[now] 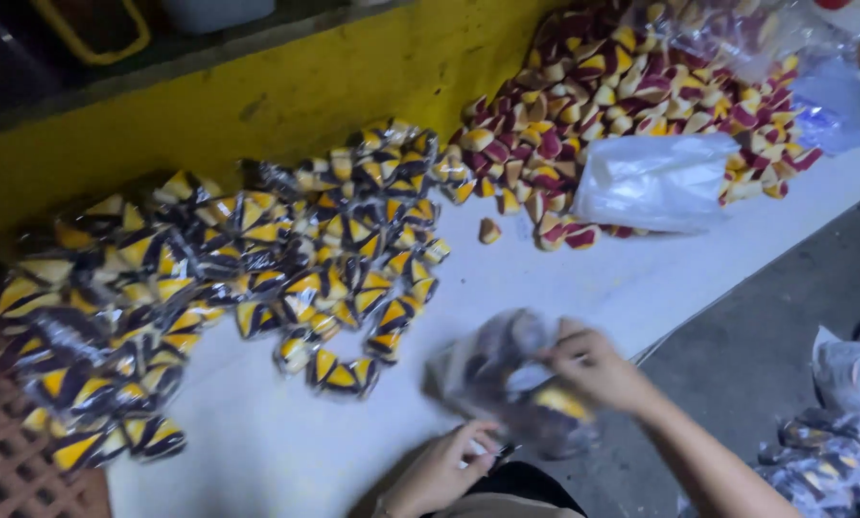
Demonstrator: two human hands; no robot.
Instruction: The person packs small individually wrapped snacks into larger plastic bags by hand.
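Observation:
My left hand point(444, 470) grips the lower edge of a clear plastic bag point(507, 379) near the table's front edge. My right hand point(593, 367) pinches the same bag from the right, at its top. Inside the bag sit yellow and dark wedge-shaped pieces, blurred by motion. Just left of the bag lies a spread of small sealed packets with yellow and black wedges point(238, 278). Farther back on the right is a loose heap of unwrapped wedges in maroon, yellow and cream point(622, 86).
The white table point(583, 278) runs along a yellow wall point(286, 86). A folded stack of clear bags point(652, 180) lies on the loose heap. One stray wedge point(489, 230) sits alone. More filled bags point(833, 451) rest on the grey floor at right. A brown lattice crate point(8, 460) stands at lower left.

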